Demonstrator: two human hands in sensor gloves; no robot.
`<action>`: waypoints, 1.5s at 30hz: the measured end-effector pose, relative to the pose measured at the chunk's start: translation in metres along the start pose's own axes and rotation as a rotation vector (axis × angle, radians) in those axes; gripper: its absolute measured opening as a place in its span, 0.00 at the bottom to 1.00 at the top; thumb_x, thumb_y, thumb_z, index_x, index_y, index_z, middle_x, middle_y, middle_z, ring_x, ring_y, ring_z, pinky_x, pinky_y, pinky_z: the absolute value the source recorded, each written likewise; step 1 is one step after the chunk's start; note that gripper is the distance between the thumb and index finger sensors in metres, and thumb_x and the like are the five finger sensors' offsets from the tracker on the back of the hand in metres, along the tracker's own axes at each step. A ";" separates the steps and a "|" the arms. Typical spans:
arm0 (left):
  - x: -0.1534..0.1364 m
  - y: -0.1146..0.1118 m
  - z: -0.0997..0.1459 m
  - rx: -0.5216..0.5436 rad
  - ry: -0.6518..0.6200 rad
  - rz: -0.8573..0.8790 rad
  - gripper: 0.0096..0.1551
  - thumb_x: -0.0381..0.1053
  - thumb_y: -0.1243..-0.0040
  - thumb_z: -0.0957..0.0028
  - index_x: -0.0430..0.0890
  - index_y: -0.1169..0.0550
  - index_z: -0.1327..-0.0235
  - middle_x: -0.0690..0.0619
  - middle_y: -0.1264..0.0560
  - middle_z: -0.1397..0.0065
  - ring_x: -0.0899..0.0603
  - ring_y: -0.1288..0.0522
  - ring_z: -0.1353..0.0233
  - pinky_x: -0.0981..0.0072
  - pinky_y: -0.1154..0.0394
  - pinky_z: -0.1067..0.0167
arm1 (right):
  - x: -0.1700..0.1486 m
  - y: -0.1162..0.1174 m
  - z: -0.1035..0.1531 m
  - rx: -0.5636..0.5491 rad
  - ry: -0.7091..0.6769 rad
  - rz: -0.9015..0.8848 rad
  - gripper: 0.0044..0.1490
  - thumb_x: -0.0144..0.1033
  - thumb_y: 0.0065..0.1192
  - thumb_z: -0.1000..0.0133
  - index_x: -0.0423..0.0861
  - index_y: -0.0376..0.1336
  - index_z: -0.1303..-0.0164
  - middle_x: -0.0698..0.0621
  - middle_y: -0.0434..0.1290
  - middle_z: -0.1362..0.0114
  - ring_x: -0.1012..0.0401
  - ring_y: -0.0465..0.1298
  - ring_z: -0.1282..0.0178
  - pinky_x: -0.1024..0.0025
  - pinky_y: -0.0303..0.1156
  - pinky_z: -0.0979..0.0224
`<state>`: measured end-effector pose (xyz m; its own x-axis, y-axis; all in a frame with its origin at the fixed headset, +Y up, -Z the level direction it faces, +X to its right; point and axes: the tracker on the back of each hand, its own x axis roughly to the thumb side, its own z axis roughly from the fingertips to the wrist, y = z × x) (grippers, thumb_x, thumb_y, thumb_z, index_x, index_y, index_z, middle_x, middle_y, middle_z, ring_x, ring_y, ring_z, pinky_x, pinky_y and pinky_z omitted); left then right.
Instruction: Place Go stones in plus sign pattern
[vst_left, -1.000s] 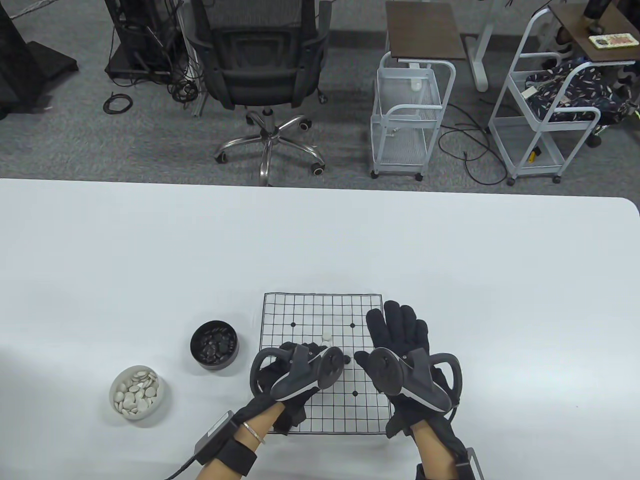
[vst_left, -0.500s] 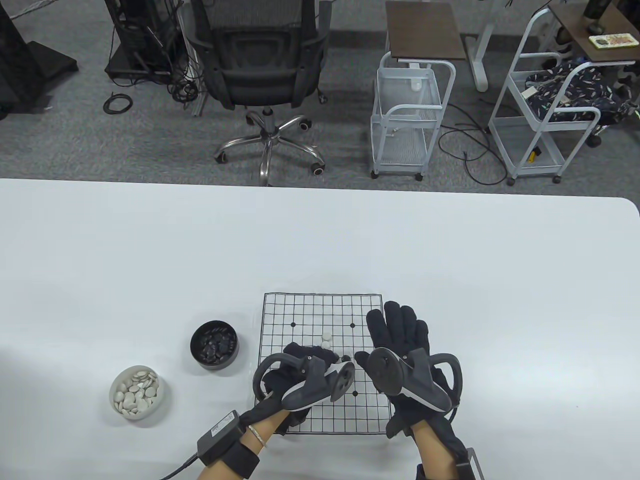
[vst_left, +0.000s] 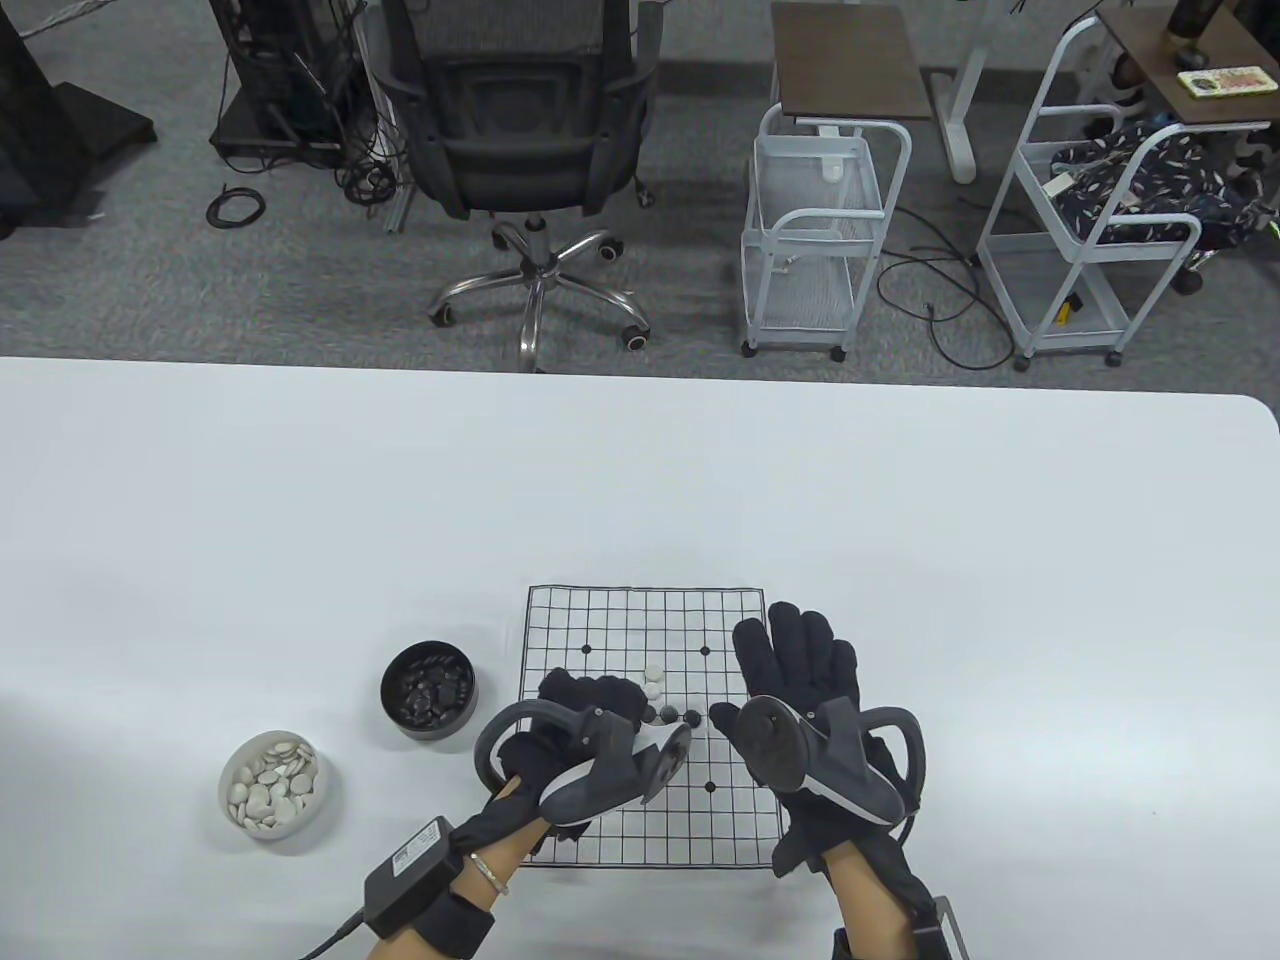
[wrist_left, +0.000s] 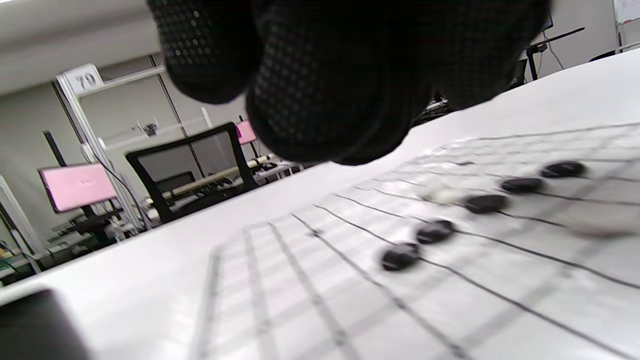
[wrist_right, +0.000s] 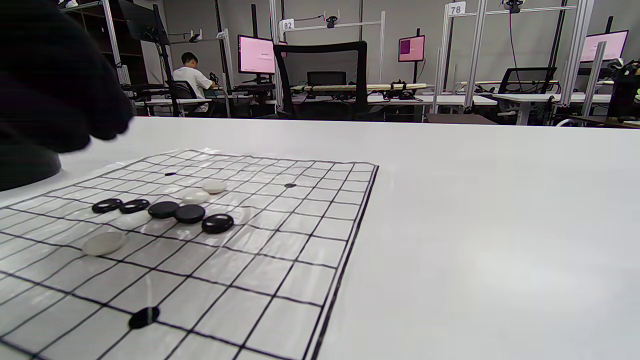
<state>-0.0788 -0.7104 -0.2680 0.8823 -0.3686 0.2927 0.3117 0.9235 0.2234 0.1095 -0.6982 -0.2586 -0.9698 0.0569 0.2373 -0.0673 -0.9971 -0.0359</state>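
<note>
Right wrist view shows five glossy black stones (wrist_right: 162, 210) in a row mid-board (wrist_right: 280, 240), flat white stones (wrist_right: 214, 186) crossing them. Left hand (vst_left: 585, 715) hovers curled at the row's 9 o'clock, grip unclear; right hand (vst_left: 800, 690) lies flat, fingers spread, at 3 o'clock.

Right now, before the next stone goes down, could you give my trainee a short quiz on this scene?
1. True or false: the black stones lie in one straight row on the board.
2. How many black stones are in that row?
3. The right hand is: A) flat on the board's right side, fingers stretched out; B) pinching a stone; C) inside a bowl.

Key: 1 true; 2 five; 3 A.
</note>
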 end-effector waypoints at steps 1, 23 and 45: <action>-0.009 0.003 0.003 0.007 0.012 -0.014 0.25 0.63 0.40 0.55 0.55 0.17 0.48 0.61 0.11 0.53 0.62 0.14 0.62 0.63 0.18 0.43 | 0.000 0.000 0.000 -0.001 0.000 -0.001 0.50 0.57 0.41 0.38 0.42 0.36 0.14 0.33 0.37 0.14 0.33 0.43 0.15 0.39 0.42 0.19; -0.215 -0.082 0.093 -0.607 0.601 0.009 0.29 0.62 0.34 0.61 0.54 0.15 0.48 0.58 0.10 0.52 0.60 0.13 0.62 0.61 0.18 0.43 | 0.001 0.001 0.001 0.001 0.001 0.009 0.50 0.57 0.41 0.38 0.42 0.36 0.14 0.33 0.37 0.14 0.33 0.43 0.15 0.39 0.43 0.19; -0.222 -0.106 0.095 -0.702 0.608 0.127 0.22 0.58 0.35 0.57 0.50 0.14 0.53 0.57 0.11 0.59 0.62 0.15 0.68 0.65 0.18 0.45 | 0.001 0.001 0.001 0.009 0.004 0.014 0.50 0.57 0.41 0.38 0.42 0.36 0.14 0.33 0.37 0.14 0.33 0.43 0.15 0.39 0.42 0.19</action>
<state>-0.3415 -0.7369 -0.2682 0.8952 -0.3253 -0.3046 0.1672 0.8787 -0.4471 0.1083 -0.6996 -0.2579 -0.9716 0.0431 0.2326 -0.0517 -0.9982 -0.0307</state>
